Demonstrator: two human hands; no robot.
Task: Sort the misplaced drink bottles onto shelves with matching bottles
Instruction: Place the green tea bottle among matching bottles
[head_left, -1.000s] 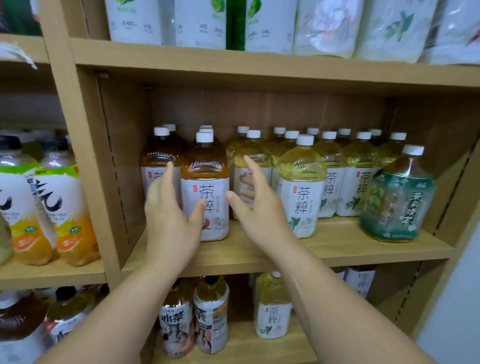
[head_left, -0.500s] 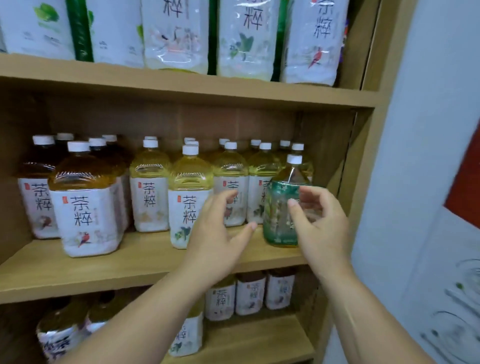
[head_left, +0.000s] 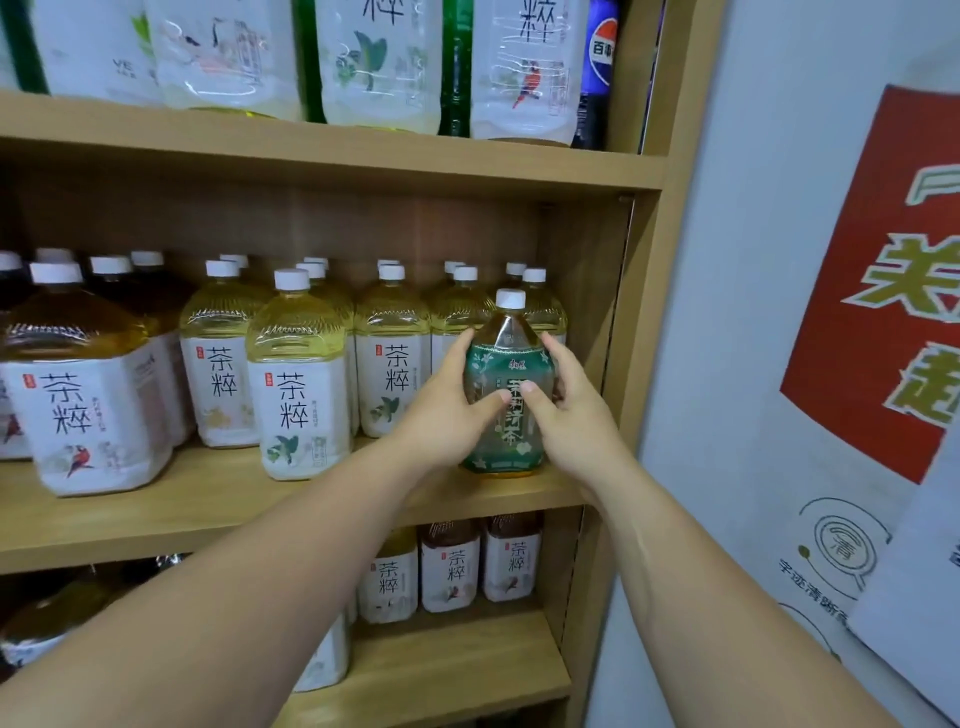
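A green-labelled tea bottle (head_left: 506, 358) with a white cap stands at the right end of the middle shelf (head_left: 208, 514), upright on the board. My left hand (head_left: 447, 410) wraps its left side and my right hand (head_left: 566, 410) wraps its right side, thumbs meeting across the label. Around it stand white-labelled bottles: pale yellow tea (head_left: 298, 374) in rows to the left and behind, amber tea (head_left: 78, 379) at the far left.
The shelf's right side panel (head_left: 613, 332) is close beside the green bottle. A white wall with a red poster (head_left: 878, 291) lies to the right. More white-labelled bottles fill the upper shelf (head_left: 374, 57) and lower shelf (head_left: 452, 566); a blue cola bottle (head_left: 597, 67) stands at the upper right.
My view swung right along the shelf. Both hands left the amber bottle, moved to the green bottle at the right end and closed around it.
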